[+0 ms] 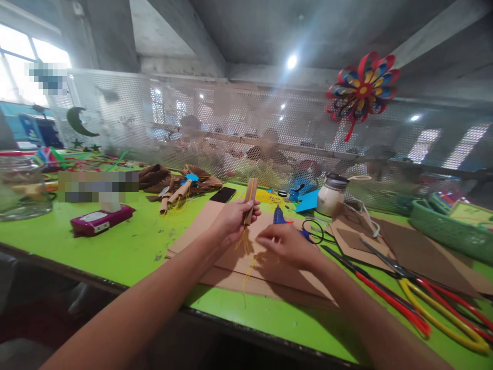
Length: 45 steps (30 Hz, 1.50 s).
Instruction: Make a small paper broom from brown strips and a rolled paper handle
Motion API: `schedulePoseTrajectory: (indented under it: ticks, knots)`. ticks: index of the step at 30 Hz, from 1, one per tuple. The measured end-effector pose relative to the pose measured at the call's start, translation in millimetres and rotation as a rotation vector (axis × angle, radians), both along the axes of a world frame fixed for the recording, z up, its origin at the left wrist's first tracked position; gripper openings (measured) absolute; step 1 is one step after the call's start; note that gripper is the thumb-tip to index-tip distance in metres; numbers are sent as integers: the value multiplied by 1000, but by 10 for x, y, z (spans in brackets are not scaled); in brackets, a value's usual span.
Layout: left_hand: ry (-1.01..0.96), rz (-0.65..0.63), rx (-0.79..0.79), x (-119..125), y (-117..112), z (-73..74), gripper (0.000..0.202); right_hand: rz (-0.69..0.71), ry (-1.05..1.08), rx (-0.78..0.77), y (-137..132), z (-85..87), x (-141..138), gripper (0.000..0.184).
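My left hand (239, 218) is closed around a narrow brown paper tube (251, 192), tilted up over the stacked paper. A yellow strip runs along the tube, and yellow strings (243, 241) dangle from its lower end. Close by on the right, my right hand (287, 244) has its fingers drawn together near loose yellow strings (249, 272). Whatever its fingertips may hold is hidden. Beneath both hands lies a stack of brown paper sheets (227, 275). Just behind the right hand is a blue glue gun (278, 215), partly covered by it.
Large scissors with red and yellow handles (408, 280) and dark tongs with red grips (379, 290) lie at right. A white jar (331, 195), green basket (442, 226) and phone (223, 194) stand or lie farther back. Left are a purple box (102, 221) and brown paper flowers (181, 190).
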<state>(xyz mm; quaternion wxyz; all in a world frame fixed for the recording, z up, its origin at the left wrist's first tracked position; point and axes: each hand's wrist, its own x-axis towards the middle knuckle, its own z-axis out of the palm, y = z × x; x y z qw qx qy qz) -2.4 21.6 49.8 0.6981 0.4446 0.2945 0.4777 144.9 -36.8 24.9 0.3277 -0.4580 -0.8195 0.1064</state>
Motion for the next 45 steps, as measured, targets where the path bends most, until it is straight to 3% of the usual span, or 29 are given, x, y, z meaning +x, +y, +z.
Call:
schedulePoseTrajectory:
  ticks: [3, 5, 8, 11, 20, 27, 32, 36, 41, 45]
  knots:
    - [23, -6, -15, -4, 33, -19, 15, -411, -16, 101, 177, 52, 349, 26]
    - [46, -5, -24, 2, 52, -45, 16, -528, -73, 94, 305, -12, 563, 28]
    - [77, 22, -24, 13, 81, -92, 17, -554, -182, 31, 433, -193, 736, 27]
    - [79, 47, -18, 17, 111, -133, 17, -543, -270, -12, 470, -330, 748, 39]
    - [84, 70, 31, 42, 168, -223, 13, -677, -364, -3, 409, -467, 648, 42]
    - [104, 70, 74, 62, 259, -328, 4, -642, -200, 27, 448, -506, 568, 44]
    - [109, 82, 91, 50, 293, -337, 4, -643, 107, 37, 493, -375, 629, 34]
    - [124, 72, 77, 37, 282, -326, 5, -613, 425, 66, 503, -242, 744, 39]
    - [158, 10, 22, 31, 242, -321, 9, -464, 781, 2, 466, -183, 794, 40]
    - [178, -22, -10, 29, 257, -335, 7, -252, 868, -142, 331, -70, 689, 38]
